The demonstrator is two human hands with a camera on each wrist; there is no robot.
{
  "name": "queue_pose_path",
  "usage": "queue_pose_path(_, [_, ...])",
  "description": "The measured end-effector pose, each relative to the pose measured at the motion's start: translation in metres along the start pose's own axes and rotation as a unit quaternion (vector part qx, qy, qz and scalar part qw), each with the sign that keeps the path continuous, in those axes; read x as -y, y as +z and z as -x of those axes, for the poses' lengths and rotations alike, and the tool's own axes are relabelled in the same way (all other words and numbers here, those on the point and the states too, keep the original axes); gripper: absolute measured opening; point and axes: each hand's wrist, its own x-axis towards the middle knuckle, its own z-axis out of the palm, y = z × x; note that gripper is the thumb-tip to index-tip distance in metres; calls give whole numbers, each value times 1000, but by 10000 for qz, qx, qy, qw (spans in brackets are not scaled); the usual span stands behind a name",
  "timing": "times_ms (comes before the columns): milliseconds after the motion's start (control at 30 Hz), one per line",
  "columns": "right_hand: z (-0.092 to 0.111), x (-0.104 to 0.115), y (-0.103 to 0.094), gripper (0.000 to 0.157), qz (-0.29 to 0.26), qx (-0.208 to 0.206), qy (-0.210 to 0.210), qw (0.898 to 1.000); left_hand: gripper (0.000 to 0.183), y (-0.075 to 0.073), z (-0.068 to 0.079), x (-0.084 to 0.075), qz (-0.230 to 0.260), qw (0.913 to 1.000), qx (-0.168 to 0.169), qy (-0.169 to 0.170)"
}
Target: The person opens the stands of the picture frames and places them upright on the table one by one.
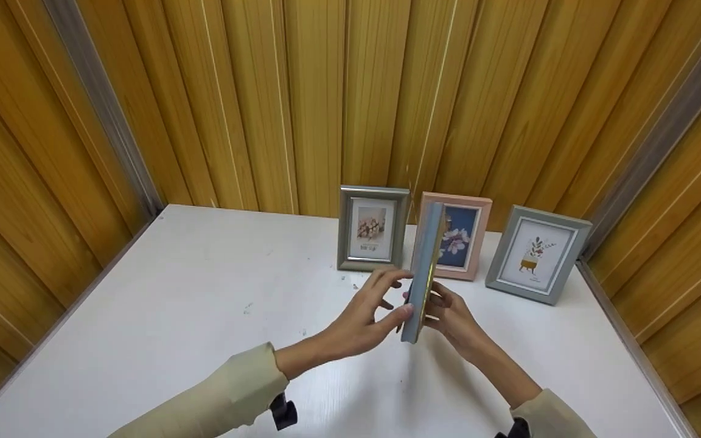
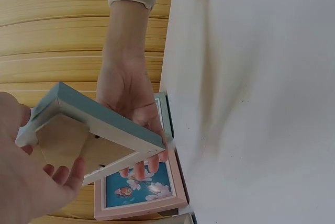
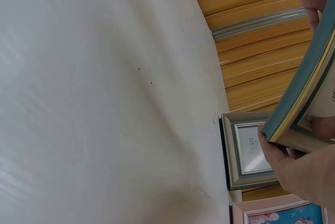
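Above the white table, a picture frame with a blue-grey edge and gold trim is held upright, edge-on in the head view. My right hand grips it; in the right wrist view the thumb presses the front and the fingers curl under the edge. On the other side my left hand holds it, thumb at the edge and bent fingers at the back. The left wrist view shows the brown back panel and its support leg beside the left fingers.
Behind the hands stand a silver-green picture frame, a pink picture frame with blossoms, and a grey-green picture frame at right. Wood-look panels wall in the white table at the back and sides.
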Motion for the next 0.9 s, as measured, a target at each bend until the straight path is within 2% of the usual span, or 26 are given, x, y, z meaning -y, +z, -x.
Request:
queue_pose_path(100, [1, -1, -1, 63, -15, 296, 16, 9996, 55, -1, -1, 3, 248, 9991, 345, 61])
queue_pose_path(200, [2, -2, -1, 64, -19, 458, 44, 9989, 58, -4, -2, 7, 547, 9968, 588, -17])
queue_pose_path(433, [2, -3, 1, 60, -296, 866, -61, 9958, 69, -8, -2, 12, 1325, 9855, 1051, -110])
queue_pose_path(567, [2, -4, 0, 63, -386, 950, -35, 9947, 71, -10, -2, 11, 1360, 9854, 1002, -232])
queue_pose_path(700, [2, -5, -1, 67, -283, 933, 107, 9952, 61, -11, -2, 10, 1113, 9897, 853, -274])
queue_pose_path(900, [3, -8, -5, 63, -228, 991, 118, 9947, 53, -16, 0, 8, 666, 9955, 674, -88])
